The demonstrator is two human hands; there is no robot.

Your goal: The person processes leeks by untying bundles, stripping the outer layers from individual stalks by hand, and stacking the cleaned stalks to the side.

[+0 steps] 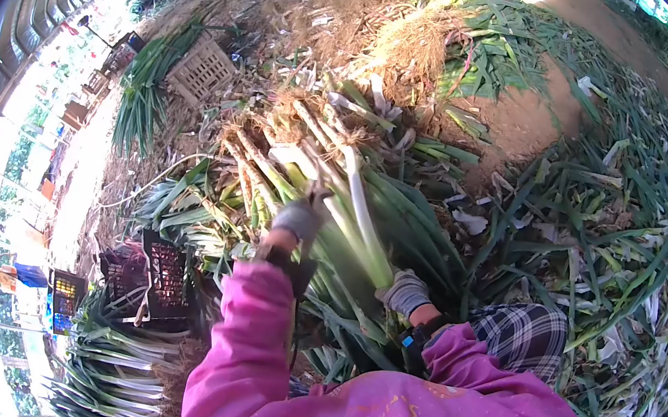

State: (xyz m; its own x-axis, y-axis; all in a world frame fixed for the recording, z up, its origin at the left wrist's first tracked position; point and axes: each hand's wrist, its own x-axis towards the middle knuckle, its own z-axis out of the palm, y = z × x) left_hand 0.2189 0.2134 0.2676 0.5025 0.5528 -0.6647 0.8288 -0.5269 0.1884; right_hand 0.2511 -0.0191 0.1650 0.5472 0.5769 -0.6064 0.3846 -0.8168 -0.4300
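Note:
My right hand [406, 293], in a grey glove, is closed around the green part of a leek [363, 213]. The leek's white shaft and rooty end point up and away from me. To the left, my gloved left hand [298, 219] is over the leek pile, its fingers curled and smeared by motion. A dark, narrow shape shows by its fingers, too blurred to name. Beneath both hands lies a heap of leeks [425, 230], many with brown roots [287, 117] at the far end.
Cut green leaves [615, 274] cover the ground on the right. Trimmed roots [412, 45] are heaped at the far side. A pale crate [202, 69] lies tilted at upper left, a dark crate [168, 277] nearer me. Leeks lie in rows [114, 374] at lower left.

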